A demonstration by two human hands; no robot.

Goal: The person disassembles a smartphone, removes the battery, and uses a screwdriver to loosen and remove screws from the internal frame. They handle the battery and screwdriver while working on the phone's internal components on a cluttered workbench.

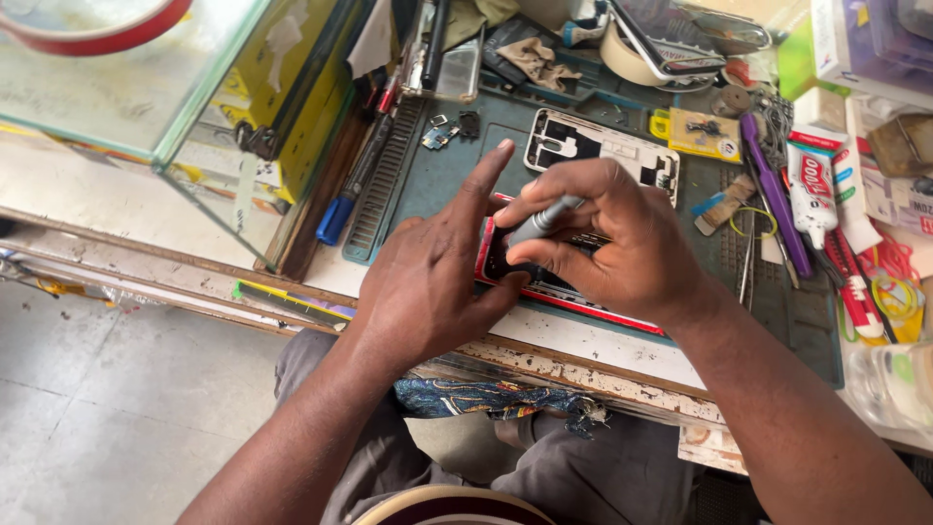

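An opened phone with a red frame (573,299) lies on the dark green work mat (442,180), mostly covered by my hands. My right hand (612,238) grips a slim grey screwdriver (544,220), its tip pointing down into the phone. My left hand (432,267) rests on the phone's left end, thumb against its lower edge and index finger stretched up over the mat. A white phone back shell (593,146) lies just behind my hands.
A glass case (146,87) stands at the left. A blue marker (335,219) lies beside the mat. Tweezers, a purple tool (773,190), a glue tube (812,190), tape roll (622,53) and small parts crowd the right and back. The worn bench edge (583,369) runs below.
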